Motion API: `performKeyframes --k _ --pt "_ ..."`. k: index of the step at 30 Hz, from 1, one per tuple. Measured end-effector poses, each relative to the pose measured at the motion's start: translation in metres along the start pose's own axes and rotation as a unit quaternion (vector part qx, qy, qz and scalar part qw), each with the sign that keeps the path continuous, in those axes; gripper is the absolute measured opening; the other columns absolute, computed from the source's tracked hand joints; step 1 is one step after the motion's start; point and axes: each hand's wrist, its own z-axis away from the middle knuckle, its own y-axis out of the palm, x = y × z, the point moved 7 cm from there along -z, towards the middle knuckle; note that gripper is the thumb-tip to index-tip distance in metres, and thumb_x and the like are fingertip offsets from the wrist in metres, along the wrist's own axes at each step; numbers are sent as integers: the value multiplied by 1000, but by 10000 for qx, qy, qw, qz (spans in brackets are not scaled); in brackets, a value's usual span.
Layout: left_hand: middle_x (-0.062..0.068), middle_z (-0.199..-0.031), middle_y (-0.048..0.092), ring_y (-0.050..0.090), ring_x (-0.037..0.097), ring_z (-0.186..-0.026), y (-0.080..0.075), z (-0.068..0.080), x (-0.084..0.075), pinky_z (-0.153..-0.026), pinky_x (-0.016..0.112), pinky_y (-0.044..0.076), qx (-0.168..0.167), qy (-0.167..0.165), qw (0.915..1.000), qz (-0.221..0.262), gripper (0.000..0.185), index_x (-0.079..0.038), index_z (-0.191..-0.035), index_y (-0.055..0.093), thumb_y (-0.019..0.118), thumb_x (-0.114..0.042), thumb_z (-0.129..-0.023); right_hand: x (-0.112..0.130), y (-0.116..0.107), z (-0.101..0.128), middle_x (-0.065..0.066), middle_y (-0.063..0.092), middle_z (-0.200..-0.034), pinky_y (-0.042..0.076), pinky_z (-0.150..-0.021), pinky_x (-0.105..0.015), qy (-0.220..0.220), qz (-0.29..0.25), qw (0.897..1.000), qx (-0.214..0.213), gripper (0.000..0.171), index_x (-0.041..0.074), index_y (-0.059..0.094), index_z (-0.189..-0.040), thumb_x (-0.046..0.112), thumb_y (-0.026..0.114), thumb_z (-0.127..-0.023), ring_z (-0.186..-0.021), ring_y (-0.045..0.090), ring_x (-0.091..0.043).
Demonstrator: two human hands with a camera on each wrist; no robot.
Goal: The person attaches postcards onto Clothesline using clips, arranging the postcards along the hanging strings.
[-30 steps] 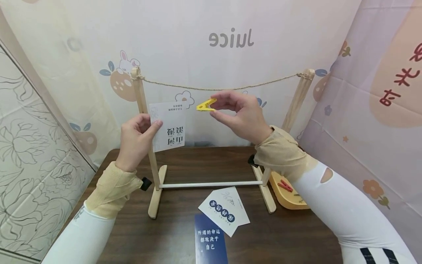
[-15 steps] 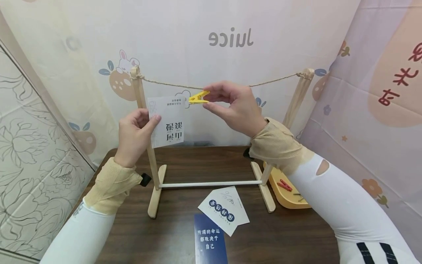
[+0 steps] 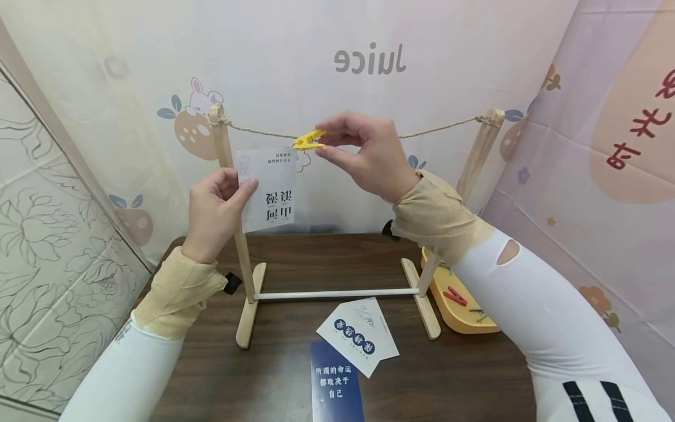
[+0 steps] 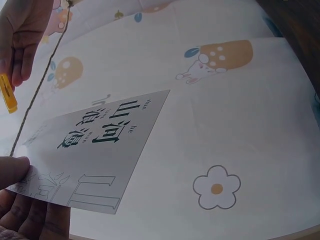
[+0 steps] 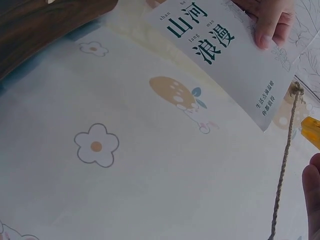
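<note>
My left hand (image 3: 217,211) pinches a white printed card (image 3: 269,187) by its left edge, thumb in front and fingers behind. The card hangs upside down from my view, its upper edge just below the twine (image 3: 258,132). My right hand (image 3: 369,153) pinches a yellow clothespin (image 3: 309,139) between thumb and fingertips. The clothespin points left, close to the card's upper right corner and the twine. In the right wrist view the card (image 5: 220,55) and the clothespin (image 5: 312,131) are apart. The left wrist view also has the clothespin (image 4: 8,93) beside the twine (image 4: 42,80).
A wooden frame (image 3: 245,264) with a white crossbar (image 3: 337,294) stands on the dark table (image 3: 211,375). Another white card (image 3: 358,334) overlaps a dark blue card (image 3: 337,390) in front. At right, a yellow tray (image 3: 448,316) holds a red clothespin (image 3: 455,295) and other small items.
My right hand has moved up and left with the yellow clothespin, bringing it to the twine's height near the card's corner. My left hand has raised the card slightly.
</note>
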Motion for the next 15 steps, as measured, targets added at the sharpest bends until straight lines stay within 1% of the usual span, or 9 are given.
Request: performKeyframes --k 2,4,6,9,11,13,15 --pt "6 -90 79 68 -1 -71 1 -1 -1 -65 17 52 25 20 10000 -19 19 9 -106 74 76 -9 -101 -1 0 -3 -22 81 -113 63 -92 -29 61 -22 10000 -27 25 -10 75 -116 -8 82 -91 -96 79 -19" --pt "8 -93 79 70 -2 -73 0 -2 -1 -66 17 53 38 10 10000 7 19 9 -107 74 76 -9 -101 -1 1 -6 -22 81 -113 63 -92 -30 75 11 10000 -17 25 -10 76 -115 -8 82 -91 -96 79 -20" --pt "2 -92 79 71 -1 -74 0 -3 -1 -66 16 54 45 -6 10000 34 20 10 -107 73 76 -9 -101 0 2 -9 -21 81 -113 63 -93 -30 48 55 10000 6 24 -10 76 -114 -7 82 -92 -97 80 -22" --pt "-17 -86 76 70 -1 -73 0 -5 -2 -66 16 53 35 -44 10000 81 21 10 -107 73 76 -10 -101 3 3 -14 -22 81 -113 63 -93 -29 -79 113 9999 46 23 -10 76 -114 -8 81 -92 -97 80 -25" --pt "-26 -82 72 69 -1 -72 0 -5 -2 -65 16 52 28 -56 9999 87 20 9 -106 73 76 -10 -101 4 4 -17 -22 81 -112 63 -92 -29 -155 117 9998 71 22 -11 76 -112 -8 82 -91 -97 80 -26" --pt "-29 -80 70 68 -1 -71 0 -6 -2 -64 17 51 22 -60 10000 77 20 9 -106 73 76 -10 -101 5 5 -20 -22 81 -111 63 -92 -28 -214 145 9996 93 21 -11 76 -111 -8 82 -91 -97 80 -25" --pt "-29 -79 70 67 -1 -70 0 -7 -3 -64 17 51 18 -50 10000 74 19 9 -105 72 75 -9 -101 5 7 -23 -22 81 -110 63 -91 -28 -223 151 9996 106 20 -11 76 -110 -8 82 -91 -97 80 -25"
